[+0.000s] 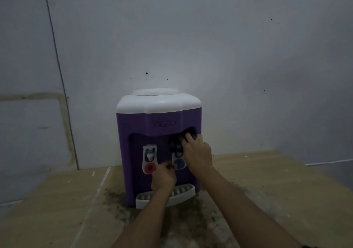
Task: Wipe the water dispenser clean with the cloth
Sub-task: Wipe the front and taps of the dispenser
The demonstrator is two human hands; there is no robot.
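A purple water dispenser (139, 127) with a white top stands on a wooden table (57, 200) against the wall. My right hand (198, 152) grips a dark cloth (174, 144) and presses it into the recess above the blue tap (180, 163) on the dispenser's right side. My left hand (164, 177) is curled in front of the recess, between the red tap (150, 168) and the blue tap; what its fingers touch is hidden. A white drip tray (183, 192) juts out below the hands.
The tabletop around the dispenser's base carries dark grime and specks (118, 196). A grey wall (229, 56) rises right behind the dispenser. A thin cable (57, 60) runs down the wall at the left. The table extends to both sides.
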